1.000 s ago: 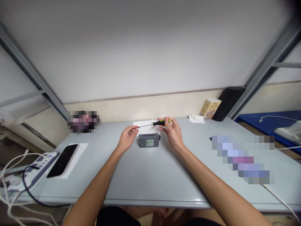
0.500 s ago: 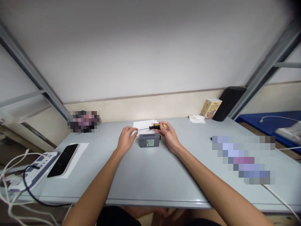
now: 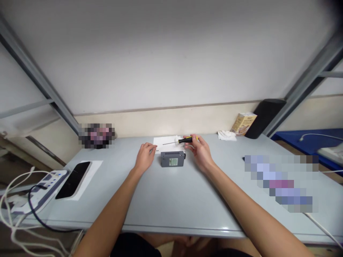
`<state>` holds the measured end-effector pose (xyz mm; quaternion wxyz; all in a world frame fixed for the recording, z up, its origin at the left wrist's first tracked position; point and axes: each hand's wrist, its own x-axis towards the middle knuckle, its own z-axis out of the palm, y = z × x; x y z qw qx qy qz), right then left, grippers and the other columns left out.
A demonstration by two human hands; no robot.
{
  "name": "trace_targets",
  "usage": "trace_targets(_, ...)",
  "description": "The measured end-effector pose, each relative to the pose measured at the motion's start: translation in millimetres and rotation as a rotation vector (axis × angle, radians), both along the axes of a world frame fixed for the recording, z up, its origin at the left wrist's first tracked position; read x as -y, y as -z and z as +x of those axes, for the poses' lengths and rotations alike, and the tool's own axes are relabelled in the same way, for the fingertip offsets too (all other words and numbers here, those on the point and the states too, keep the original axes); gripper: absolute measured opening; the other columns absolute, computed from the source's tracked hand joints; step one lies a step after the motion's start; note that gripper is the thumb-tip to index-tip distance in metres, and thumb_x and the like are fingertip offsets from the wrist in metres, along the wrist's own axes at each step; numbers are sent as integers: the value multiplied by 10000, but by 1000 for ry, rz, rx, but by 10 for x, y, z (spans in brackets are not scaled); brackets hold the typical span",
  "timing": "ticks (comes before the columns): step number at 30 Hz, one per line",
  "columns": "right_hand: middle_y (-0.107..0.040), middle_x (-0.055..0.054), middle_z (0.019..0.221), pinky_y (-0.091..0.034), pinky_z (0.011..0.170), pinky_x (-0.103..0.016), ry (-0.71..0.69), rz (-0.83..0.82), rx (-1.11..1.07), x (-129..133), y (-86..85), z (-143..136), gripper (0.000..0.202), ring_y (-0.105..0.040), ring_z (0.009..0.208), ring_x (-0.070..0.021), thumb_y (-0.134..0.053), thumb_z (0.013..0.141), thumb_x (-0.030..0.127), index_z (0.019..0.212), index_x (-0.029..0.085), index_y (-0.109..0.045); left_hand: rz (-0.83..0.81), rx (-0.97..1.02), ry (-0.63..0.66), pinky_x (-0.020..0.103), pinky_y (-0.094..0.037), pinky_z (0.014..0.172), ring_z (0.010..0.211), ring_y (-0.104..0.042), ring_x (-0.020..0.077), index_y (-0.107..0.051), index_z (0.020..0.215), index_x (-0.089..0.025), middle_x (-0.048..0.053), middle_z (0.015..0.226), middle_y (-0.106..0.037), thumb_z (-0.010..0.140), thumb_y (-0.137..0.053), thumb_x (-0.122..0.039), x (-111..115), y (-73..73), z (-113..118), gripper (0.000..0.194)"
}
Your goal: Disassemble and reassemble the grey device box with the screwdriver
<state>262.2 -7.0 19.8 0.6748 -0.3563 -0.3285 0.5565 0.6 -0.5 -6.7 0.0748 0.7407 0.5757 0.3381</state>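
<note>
My right hand (image 3: pixel 201 153) closed on the screwdriver (image 3: pixel 184 140), my left hand (image 3: pixel 144 157) loosely curled, whether holding anything I cannot tell, the box (image 3: pixel 173 159) between them on the desk (image 3: pixel 171 200), paper (image 3: pixel 158 140) behind

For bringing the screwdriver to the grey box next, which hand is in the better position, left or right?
Right, most likely. The right hand holds the screwdriver close to the grey box. The left hand is also near the box, but it does not touch the screwdriver.
</note>
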Motion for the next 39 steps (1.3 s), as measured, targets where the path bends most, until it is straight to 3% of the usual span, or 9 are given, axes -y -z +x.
trace_targets(3,-812,-59,1017,-598,619,-189,32,10,-87,-22,-58,81,349,-653,651,-91,-866,779,478,952,223,-701,44,124,7,430,-497,1031,1074,-610,258,-788,1052,-211,94,1062,-709,1017,-526,-275,66,-145,28,272)
trace_targets(5,-810,-61,994,-595,589,-170,42,-1,-132,-36,-80,125,274,-635,622,-81,-818,847,445,947,219,-699,9,244,94,382,-523,960,1032,-637,232,-778,1060,-205,92,1105,-722,1010,-544,-338,145,-293,55,274)
trace_targets(10,-793,-61,919,-580,532,-157,57,-79,-210,-62,-105,180,207,-611,574,-80,-740,930,401,895,208,-676,-400,280,432,335,-557,861,951,-679,214,-746,1189,-210,88,1211,-743,892,-719,-495,324,-562,117,413)
trace_targets(14,-748,-37,805,-541,491,-157,51,-55,-256,-67,-130,203,212,-566,524,-78,-701,954,403,902,202,-661,-472,369,445,353,-570,867,971,-707,241,-754,1156,-173,100,1163,-768,845,-767,-493,339,-535,150,447)
trace_targets(18,-707,-21,753,-500,470,-151,46,-45,-284,-57,-166,223,231,-522,495,-68,-693,952,418,906,195,-651,-451,364,380,348,-551,848,930,-705,231,-753,1205,-177,80,1033,-776,916,-690,-528,316,-416,182,458)
trace_targets(24,-693,-6,737,-459,459,-167,52,-58,-218,-39,-186,209,281,-505,512,-77,-759,876,466,891,213,-637,-240,177,349,355,-513,865,1005,-656,233,-781,1047,-221,73,1095,-755,1007,-568,-453,312,-276,267,317)
trace_targets(29,-684,8,710,-410,448,-185,9,62,-19,27,-207,159,393,-476,520,-92,-821,760,554,903,235,-643,-239,138,450,380,-517,975,1153,-626,245,-737,1194,-255,82,1215,-706,975,-639,-438,368,-386,251,302)
trace_targets(33,-651,21,655,-360,435,-183,-6,129,76,85,-250,125,402,-433,494,-83,-807,741,576,870,231,-645,-352,48,552,431,-472,1111,1283,-573,276,-677,1337,-318,81,1331,-633,815,-837,-437,412,-455,205,560)
trace_targets(39,-637,18,640,-306,405,-183,58,93,4,57,-248,169,360,-422,480,-84,-782,761,539,857,230,-624,-304,74,522,443,-488,1083,1229,-594,284,-746,1185,-291,87,1280,-658,808,-839,-432,421,-442,246,413)
